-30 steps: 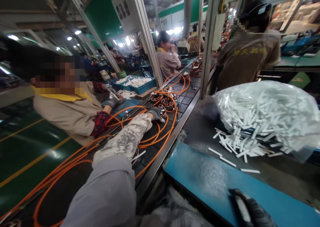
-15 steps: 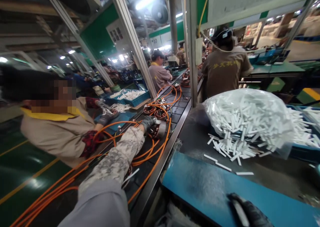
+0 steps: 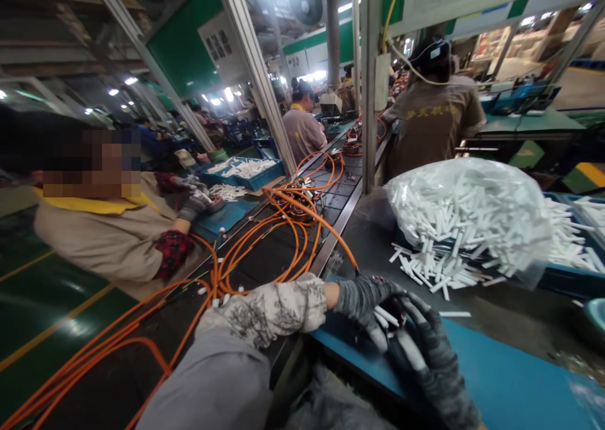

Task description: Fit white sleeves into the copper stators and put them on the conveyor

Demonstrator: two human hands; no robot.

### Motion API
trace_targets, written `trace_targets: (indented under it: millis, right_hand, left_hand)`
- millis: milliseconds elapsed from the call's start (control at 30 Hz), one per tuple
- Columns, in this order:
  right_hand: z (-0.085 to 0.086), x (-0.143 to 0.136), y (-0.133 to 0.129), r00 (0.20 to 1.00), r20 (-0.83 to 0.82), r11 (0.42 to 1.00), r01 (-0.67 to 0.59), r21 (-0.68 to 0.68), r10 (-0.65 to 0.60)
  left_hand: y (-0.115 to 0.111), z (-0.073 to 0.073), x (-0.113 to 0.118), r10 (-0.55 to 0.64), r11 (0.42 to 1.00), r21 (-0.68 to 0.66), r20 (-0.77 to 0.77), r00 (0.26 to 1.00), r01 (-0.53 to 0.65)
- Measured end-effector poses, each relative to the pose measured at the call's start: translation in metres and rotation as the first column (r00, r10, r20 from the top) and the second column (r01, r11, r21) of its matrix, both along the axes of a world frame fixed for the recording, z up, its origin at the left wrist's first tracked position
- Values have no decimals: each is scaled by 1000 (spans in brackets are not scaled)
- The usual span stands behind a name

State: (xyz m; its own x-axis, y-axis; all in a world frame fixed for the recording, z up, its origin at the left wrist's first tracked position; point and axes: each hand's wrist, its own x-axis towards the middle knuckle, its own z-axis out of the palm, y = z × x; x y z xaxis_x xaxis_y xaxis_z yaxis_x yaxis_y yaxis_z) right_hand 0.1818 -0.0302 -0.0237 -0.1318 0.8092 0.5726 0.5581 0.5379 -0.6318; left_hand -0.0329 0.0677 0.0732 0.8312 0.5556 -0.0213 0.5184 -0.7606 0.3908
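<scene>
A wound motor stator [image 3: 396, 306], mostly covered by my fingers, is between my two hands above the blue work mat [image 3: 501, 367]. My left hand [image 3: 362, 301], in a grey glove, grips it from the left. My right hand [image 3: 428, 348], gloved alike, curls round its right side. White sleeve tubes [image 3: 386, 318] stick out of the stator's middle. From its back an orange cable [image 3: 338, 236] arches over to the conveyor [image 3: 255, 260].
More stators [image 3: 302, 206] with looped orange cables lie on the conveyor. A clear plastic bag [image 3: 467, 209] of white tubes spills at right, beside blue bins [image 3: 567, 282]. A co-worker [image 3: 108, 241] handles a part at left; another person [image 3: 425, 121] sits ahead. A metal post [image 3: 370, 102] stands in front.
My left hand has brought a stator from the conveyor right to the blue mat, its cable trailing. My right hand has risen to meet it, and both now hold it.
</scene>
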Motion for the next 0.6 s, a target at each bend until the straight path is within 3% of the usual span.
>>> trace_targets:
  millis: [67, 133, 233, 333, 400, 500, 600]
  right_hand:
    - [7, -9, 3, 998, 6, 997, -70, 21, 70]
    - [8, -12, 3, 990, 25, 988, -143, 54, 142]
    - [1, -11, 0, 981, 35, 977, -191, 93, 188]
    - [-7, -10, 0, 981, 31, 979, -191, 72, 189]
    - [-11, -8, 2, 982, -5, 982, -189, 20, 189]
    - [-11, 2, 5, 972, -108, 969, -218, -112, 207]
    - [-3, 16, 12, 955, -220, 917, -261, -301, 199]
  left_hand:
    - [1, 10, -13, -62, 991, 122, 1, 998, 61]
    - [7, 18, -37, -31, 960, 275, -40, 999, 41]
    - [18, 18, -69, 62, 906, 423, -198, 978, 29]
    - [21, 15, -76, 175, 880, 476, -300, 938, -12]
    - [16, 22, -73, 300, 859, 501, -323, 897, -107]
    - [-8, 52, -71, 430, 848, 480, -371, 823, -227]
    - [-56, 93, -72, 379, 886, 416, -397, 836, -205]
